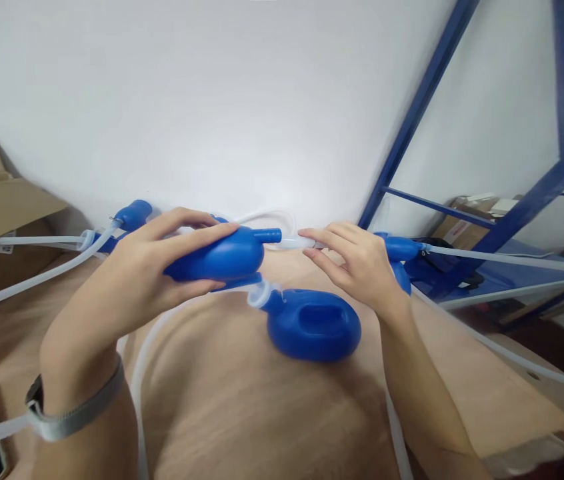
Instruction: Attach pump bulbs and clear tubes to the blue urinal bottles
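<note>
My left hand (147, 267) wrapped around blue bulb (217, 257), fingers pressed on it; my right hand (357, 263) pinching clear tube end (296, 243) just beside bulb nozzle (267, 235); second blue bulb (312, 325) on table (222, 393).

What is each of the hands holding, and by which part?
The left hand grips a blue bulb around its body; the right hand pinches a clear tube near its end.

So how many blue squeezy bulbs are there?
4. The held bulb is in the left hand; the lying bulb, on the table; the back-left bulb, by the wall; the far bulb, behind the right hand pinching a tube. More may be hidden.
</note>
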{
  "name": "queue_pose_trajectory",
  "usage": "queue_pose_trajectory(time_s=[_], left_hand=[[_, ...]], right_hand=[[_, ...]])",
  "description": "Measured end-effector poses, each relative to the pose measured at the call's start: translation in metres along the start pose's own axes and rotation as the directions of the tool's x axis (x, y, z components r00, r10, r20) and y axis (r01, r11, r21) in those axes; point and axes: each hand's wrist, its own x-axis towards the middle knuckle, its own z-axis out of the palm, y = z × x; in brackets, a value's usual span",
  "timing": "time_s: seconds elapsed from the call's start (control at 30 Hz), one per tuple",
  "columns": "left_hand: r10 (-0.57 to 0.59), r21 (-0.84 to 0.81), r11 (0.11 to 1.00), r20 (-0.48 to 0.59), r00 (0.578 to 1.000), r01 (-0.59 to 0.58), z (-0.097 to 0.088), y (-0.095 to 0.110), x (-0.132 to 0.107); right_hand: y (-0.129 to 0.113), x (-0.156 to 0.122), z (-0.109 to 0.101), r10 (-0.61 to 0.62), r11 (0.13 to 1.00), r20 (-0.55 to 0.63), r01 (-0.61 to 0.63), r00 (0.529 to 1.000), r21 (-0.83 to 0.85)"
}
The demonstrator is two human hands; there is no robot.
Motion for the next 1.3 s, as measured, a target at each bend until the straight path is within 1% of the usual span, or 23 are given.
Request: queue_pose_trajectory(time_s=[0.13,0.3,0.37,0.5,0.57,0.63,0.7,0.77,0.83,0.9,0.97,1.07,1.2,1.3], left_hand=[[0.136,0.121,0.984,-0.066,0.988,-0.128,0.005,-0.001,-0.003],[0.252,0.217,0.946,-0.034,0.967,-0.239,0.013,0.007,-0.001],[0.293,0.251,0.929,-0.05,0.955,-0.272,0.017,0.011,0.001],[0.378,0.312,0.891,-0.11,0.919,-0.329,0.025,0.019,0.006],[0.424,0.367,0.86,-0.125,0.897,-0.356,0.029,0.025,0.007],[0.483,0.398,0.826,-0.136,0.865,-0.399,0.033,0.031,0.007],[0.545,0.418,0.79,-0.142,0.827,-0.449,0.037,0.038,0.003],[0.589,0.448,0.752,-0.126,0.798,-0.484,0.041,0.043,-0.003],[0.613,0.48,0.724,-0.116,0.782,-0.495,0.045,0.046,-0.01],[0.62,0.503,0.714,-0.131,0.774,-0.487,0.05,0.048,-0.016],[0.613,0.515,0.72,-0.157,0.774,-0.466,0.057,0.051,-0.019],[0.592,0.515,0.735,-0.169,0.788,-0.441,0.071,0.054,-0.019],[0.574,0.525,0.756,-0.246,0.781,-0.391,0.089,0.058,-0.017],[0.562,0.535,0.767,-0.296,0.772,-0.354,0.095,0.06,-0.018]], right_hand=[[0.005,-0.004,-0.003,-0.025,1.0,-0.038,0.024,0.999,-0.007],[0.01,-0.005,-0.004,-0.096,0.995,-0.033,0.095,0.995,-0.037],[0.011,-0.005,-0.005,-0.094,0.995,-0.039,0.094,0.995,-0.017],[0.014,-0.007,-0.007,-0.062,0.998,-0.008,0.062,0.998,-0.011],[0.015,-0.009,-0.008,-0.05,0.999,-0.016,0.05,0.999,0.008],[0.016,-0.01,-0.008,-0.002,0.999,-0.083,0.006,0.997,0.046],[0.014,-0.012,-0.006,0.072,0.996,-0.156,-0.063,0.985,0.061],[0.011,-0.013,-0.005,0.123,0.991,-0.19,-0.112,0.974,0.071],[0.006,-0.013,-0.004,0.149,0.986,-0.174,-0.132,0.974,0.104],[0.002,-0.013,-0.003,0.179,0.977,-0.153,-0.158,0.972,0.141],[-0.001,-0.012,-0.003,0.216,0.967,-0.121,-0.194,0.969,0.166],[-0.004,-0.01,-0.002,0.252,0.951,-0.06,-0.236,0.966,0.2],[-0.007,-0.009,0.001,0.311,0.93,-0.03,-0.298,0.95,0.217],[-0.011,-0.007,0.003,0.341,0.917,-0.017,-0.329,0.94,0.224]])
